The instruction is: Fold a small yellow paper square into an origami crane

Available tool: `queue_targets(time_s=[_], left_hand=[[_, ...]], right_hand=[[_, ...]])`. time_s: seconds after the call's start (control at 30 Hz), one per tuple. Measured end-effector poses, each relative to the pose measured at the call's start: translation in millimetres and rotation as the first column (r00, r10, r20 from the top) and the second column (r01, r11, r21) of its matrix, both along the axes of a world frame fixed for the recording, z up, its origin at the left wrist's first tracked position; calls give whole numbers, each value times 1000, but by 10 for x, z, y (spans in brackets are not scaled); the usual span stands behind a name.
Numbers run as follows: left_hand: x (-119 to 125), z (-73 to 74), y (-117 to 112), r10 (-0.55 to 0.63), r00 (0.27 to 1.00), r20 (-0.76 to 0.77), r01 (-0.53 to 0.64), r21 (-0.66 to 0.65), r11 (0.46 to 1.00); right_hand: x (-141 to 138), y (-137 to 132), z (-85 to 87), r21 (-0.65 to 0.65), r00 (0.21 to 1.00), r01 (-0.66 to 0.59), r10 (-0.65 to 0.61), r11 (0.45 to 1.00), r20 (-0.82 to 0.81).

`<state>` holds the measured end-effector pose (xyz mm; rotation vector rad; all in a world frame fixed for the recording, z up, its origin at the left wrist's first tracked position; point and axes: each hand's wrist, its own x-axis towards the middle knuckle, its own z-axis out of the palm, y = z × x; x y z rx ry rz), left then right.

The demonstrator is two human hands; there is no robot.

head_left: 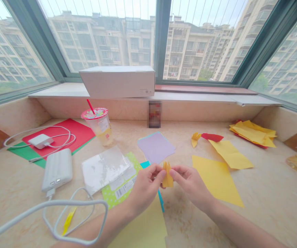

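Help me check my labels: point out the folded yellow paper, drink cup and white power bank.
Folded yellow paper (168,178): head view, its near face.
Drink cup (102,128): head view, middle of its side wall.
White power bank (57,167): head view, its broad upper face.

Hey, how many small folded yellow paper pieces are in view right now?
2: a held yellow piece between the left hand and right hand, and a loose yellow piece farther right, beside the red paper. More could be hidden in the pile.
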<state>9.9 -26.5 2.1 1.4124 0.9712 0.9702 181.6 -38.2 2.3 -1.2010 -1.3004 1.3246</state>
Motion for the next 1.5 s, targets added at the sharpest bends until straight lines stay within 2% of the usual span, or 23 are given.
queue_targets(time_s=[0.27, 0.43, 0.6, 0.73, 0.8, 0.97, 1.17, 1.27, 1.33, 1.4, 1.43, 1.47, 1.5], left_hand=[[33, -31, -18, -30, 999, -32, 31, 26, 999], [40, -65, -7, -81, 997, -17, 81, -6, 997], [63, -76, -30, -105, 994, -10, 104, -51, 993], [75, -32, -42, -218, 975, 48, 222, -125, 967], [73, -13, -39, -226, 972, 64, 234, -154, 960], [62, 4, -41, -232, 972, 37, 235, -162, 958], [75, 10, -93, -310, 942, 127, 332, -245, 911], [71, -1, -84, -283, 941, 183, 322, -239, 916], [47, -9, -47, -214, 953, 216, 265, -243, 933], [5, -16, 7, -134, 958, 255, 203, -269, 941], [-19, -20, 36, -101, 957, 273, 182, -289, 940], [-41, -24, 62, -74, 955, 286, 164, -307, 937], [-60, -31, 85, -57, 954, 295, 155, -321, 934]], right_hand=[[24, 18, -41, 56, 997, 72, -73, 996, 14], [33, 37, -2, 22, 995, -60, 62, 998, -81], [-2, 7, -19, 119, 999, 27, -24, 993, -26], [-28, -13, -79, 203, 997, 78, -78, 976, -7], [-26, -16, -88, 226, 995, 95, -101, 969, 13], [-5, -19, -16, 144, 999, -19, 13, 989, 41], [-63, -83, 15, 199, 994, 56, -72, 979, 78], [-92, -88, 39, 267, 986, 49, -89, 962, 138], [-82, 9, 99, 356, 974, -52, -32, 933, 225], [-50, 243, 178, 428, 944, -188, 43, 884, 327], [-31, 417, 212, 457, 929, -208, 28, 865, 369], [-14, 624, 236, 505, 904, -193, -48, 841, 425], [-2, 855, 245, 553, 837, -206, -147, 807, 527]])
